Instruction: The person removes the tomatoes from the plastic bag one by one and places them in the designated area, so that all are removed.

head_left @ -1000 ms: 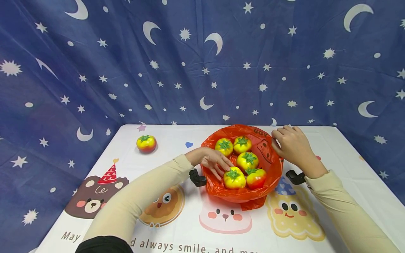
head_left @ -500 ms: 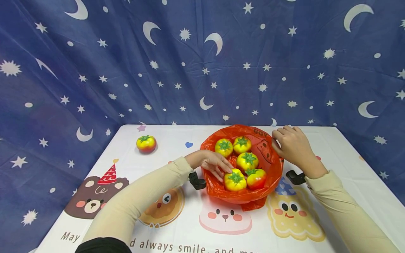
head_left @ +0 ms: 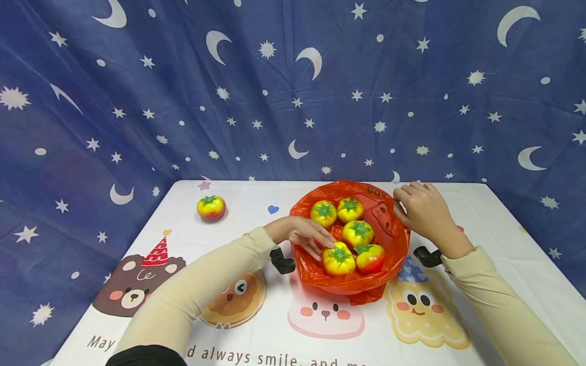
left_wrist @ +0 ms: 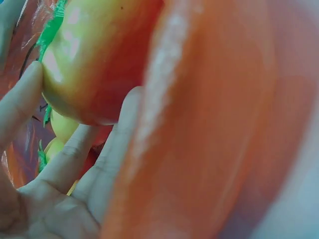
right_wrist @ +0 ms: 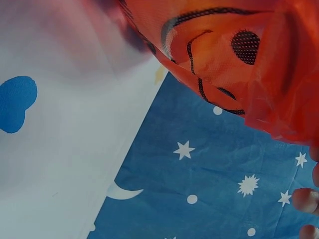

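Note:
A red plastic bag stands wide open on the table, with several yellow-and-red tomatoes with green leafy tops inside. My left hand reaches over the bag's left side. Its fingers hold the front-left tomato by its near side; in the left wrist view, fingertips touch that tomato on two sides, and blurred bag plastic covers the right part. At the bag's back-right rim, my right hand pinches the plastic. Only some fingertips show at the right wrist view's edge, beside the bag.
One more tomato lies alone at the table's back left. A white cloth with printed cartoon figures covers the table. Behind its back edge hangs a blue curtain with moons and stars.
The front-left tomato has shifted slightly toward me and then back up and left, together with my left fingers. The left wrist has drawn a little left. My right hand stays still.

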{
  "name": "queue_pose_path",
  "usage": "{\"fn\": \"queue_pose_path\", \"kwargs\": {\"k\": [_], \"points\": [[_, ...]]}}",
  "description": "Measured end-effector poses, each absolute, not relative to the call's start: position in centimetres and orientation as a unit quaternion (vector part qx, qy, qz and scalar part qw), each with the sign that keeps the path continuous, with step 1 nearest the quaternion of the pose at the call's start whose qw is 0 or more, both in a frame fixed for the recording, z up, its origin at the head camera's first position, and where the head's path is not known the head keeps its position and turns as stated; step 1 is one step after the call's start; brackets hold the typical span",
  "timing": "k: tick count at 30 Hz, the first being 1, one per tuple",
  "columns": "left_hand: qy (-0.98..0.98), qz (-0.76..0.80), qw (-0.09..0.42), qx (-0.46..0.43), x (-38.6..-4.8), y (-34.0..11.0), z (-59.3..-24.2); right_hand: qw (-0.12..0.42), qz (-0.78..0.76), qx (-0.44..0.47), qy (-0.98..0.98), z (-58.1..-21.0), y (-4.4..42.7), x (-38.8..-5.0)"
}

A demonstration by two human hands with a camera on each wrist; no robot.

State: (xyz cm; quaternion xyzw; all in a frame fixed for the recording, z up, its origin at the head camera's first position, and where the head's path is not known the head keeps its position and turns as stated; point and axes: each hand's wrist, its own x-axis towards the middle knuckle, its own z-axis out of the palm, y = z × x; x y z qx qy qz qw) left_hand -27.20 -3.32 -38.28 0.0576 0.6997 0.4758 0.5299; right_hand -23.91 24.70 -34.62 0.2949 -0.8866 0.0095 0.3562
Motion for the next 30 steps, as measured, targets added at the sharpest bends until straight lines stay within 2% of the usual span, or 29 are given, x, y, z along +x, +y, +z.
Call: {"fn": "queue_pose_path", "kwargs": {"k": [30], "points": [[0.734, 0.475, 0.482, 0.059, -27.9, -8.5, -32.9, 0.361, 0.012, 0.308, -0.88, -34.4, 24.7, -24.0]]}}
